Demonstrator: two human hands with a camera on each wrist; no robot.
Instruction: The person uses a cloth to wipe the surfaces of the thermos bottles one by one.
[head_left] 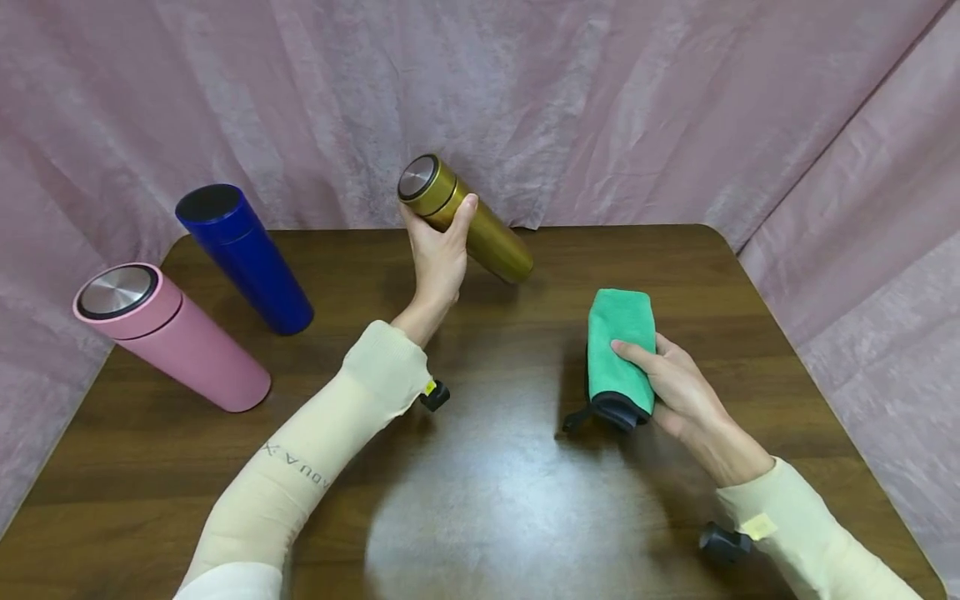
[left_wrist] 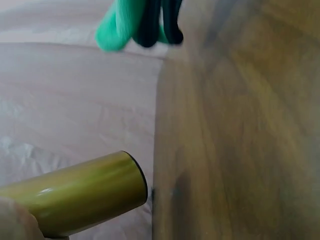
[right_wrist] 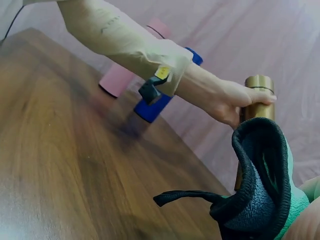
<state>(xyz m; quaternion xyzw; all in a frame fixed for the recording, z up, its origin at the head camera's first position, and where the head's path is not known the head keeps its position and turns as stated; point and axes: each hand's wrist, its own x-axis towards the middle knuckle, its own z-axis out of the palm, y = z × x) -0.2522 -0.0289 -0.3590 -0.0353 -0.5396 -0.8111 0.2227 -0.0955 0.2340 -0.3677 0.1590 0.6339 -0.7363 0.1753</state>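
My left hand grips a gold vacuum flask just below its steel-topped lid, thumb on one side. The flask is tilted at the table's far edge; its base shows in the left wrist view. On the right, my right hand holds a green cloth pouch, thumb across its front. A black-trimmed open mouth and a thin black strap show on the pouch in the right wrist view. Most of the right hand's fingers are hidden behind it.
At the left of the wooden table stand a pink flask and, behind it, a blue flask with a dark top. A pink curtain hangs close behind the table. Small black cameras sit at both wrists.
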